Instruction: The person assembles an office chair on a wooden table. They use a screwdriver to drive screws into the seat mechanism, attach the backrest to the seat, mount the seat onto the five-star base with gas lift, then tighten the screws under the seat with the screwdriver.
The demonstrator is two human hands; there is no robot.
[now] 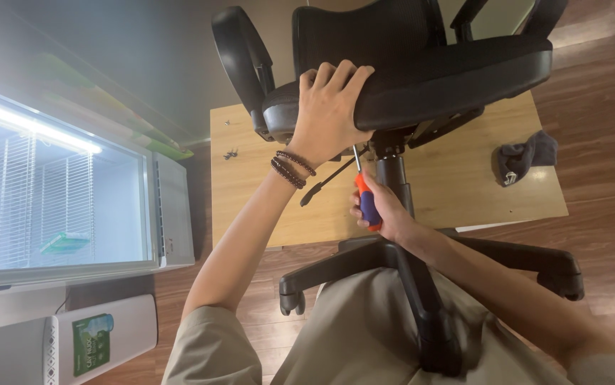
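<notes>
gripping one chair seat [450, 78], left hand [329, 107]; right hand [386, 210] clutching one screwdriver [366, 199].

The left hand [329, 114] grips the office chair [429, 71] seat edge while the right hand [386, 210] holds a screwdriver [366, 199] beneath it.

Black office chair [421, 64], orange-and-blue screwdriver [366, 199] (dark gray cloth [525, 158] on light wood)

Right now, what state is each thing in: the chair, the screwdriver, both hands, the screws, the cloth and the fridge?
Black mesh office chair: standing, base against the person's lap.
Orange-and-blue-handled screwdriver: held, tip up under the seat.
Left hand: gripping the seat's front edge.
Right hand: closed around the screwdriver.
Small dark screws: loose on the wooden board.
Dark grey cloth: crumpled.
Glass-door fridge: lit, shut.
</notes>
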